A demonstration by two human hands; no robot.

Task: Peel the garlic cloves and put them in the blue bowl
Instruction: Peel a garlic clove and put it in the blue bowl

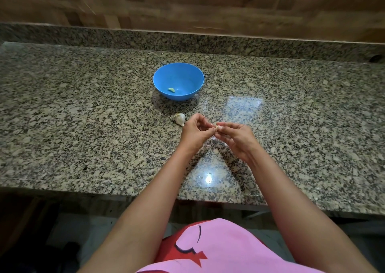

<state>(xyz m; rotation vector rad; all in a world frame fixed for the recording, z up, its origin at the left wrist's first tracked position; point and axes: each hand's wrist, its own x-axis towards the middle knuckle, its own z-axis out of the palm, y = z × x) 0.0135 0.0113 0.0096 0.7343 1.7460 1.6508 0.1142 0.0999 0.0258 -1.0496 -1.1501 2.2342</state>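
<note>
Both forearms [291, 199] are bare from the wrists to the bottom edge of the view, with no sleeve, watch, bracelet or ring visible on them. The left hand [194, 132] and the right hand [236, 138] wear no gloves. Low in the view a pink garment [225, 245] covers the torso; it carries a red printed shape with dark curved outlines, partly cut off by the frame.

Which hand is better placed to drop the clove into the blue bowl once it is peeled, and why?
Probably the left hand: it pinches the clove together with the right hand, but the blue bowl sits ahead and to its side.
</note>
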